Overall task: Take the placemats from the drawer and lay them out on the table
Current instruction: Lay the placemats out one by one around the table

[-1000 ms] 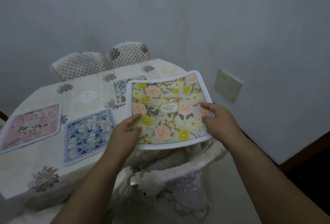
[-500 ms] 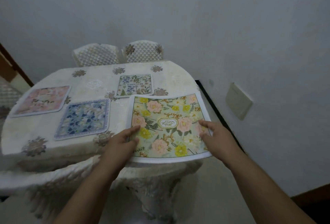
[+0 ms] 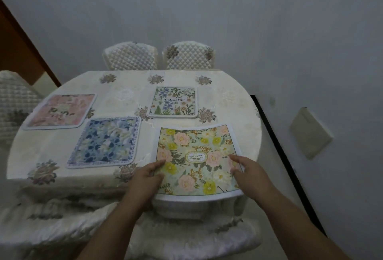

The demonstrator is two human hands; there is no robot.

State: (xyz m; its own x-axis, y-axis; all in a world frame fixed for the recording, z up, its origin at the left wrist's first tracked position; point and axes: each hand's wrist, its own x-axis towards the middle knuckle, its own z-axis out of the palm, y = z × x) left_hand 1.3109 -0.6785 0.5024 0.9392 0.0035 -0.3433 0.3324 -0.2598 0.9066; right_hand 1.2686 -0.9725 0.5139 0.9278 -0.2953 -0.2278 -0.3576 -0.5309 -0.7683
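Note:
A green placemat [image 3: 195, 158] with pink and yellow flowers lies over the near right part of the table [image 3: 124, 98], its near edge hanging past the rim. My left hand [image 3: 146, 179] grips its left edge and my right hand [image 3: 249, 171] grips its right edge. Three other placemats lie flat on the cream cloth: a pink one [image 3: 61, 110] at the far left, a blue one [image 3: 105, 142] in the middle, and a pale botanical one [image 3: 173, 102] beyond the green mat. No drawer is in view.
Two quilted chair backs [image 3: 130, 55] [image 3: 188, 54] stand behind the table by the grey wall, and a third chair [image 3: 12, 102] is at the left. A cushioned seat [image 3: 186, 237] sits below my arms. A beige wall plate [image 3: 309, 133] is at the right.
Both hands have carried the green placemat forward and down over the table's near right corner. The view has shifted, so the whole table top now shows.

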